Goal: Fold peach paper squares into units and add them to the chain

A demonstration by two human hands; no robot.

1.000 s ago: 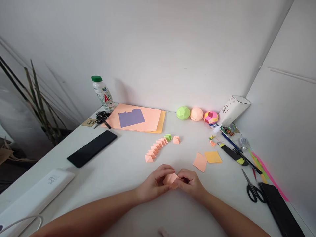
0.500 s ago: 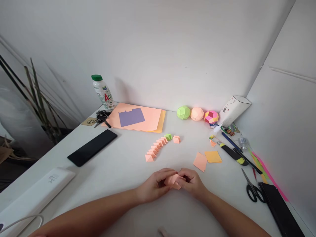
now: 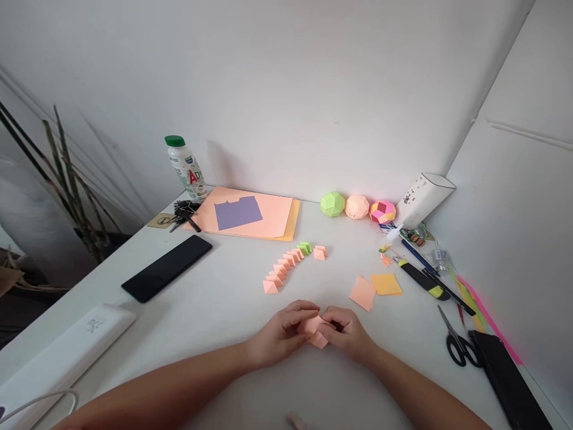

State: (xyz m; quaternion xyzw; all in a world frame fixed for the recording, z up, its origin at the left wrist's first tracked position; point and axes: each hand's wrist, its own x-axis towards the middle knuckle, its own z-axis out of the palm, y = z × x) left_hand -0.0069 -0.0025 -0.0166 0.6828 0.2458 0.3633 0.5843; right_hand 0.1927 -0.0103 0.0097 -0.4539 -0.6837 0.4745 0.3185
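Peach paper piece pinched between my left hand and right hand, mid-fold I reckon; next crease needs aligned edges.

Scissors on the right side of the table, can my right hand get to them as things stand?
Likely yes: only bare table lies between the right hand and the scissors. That hand and the left hand are both pinching the folded peach paper, though.
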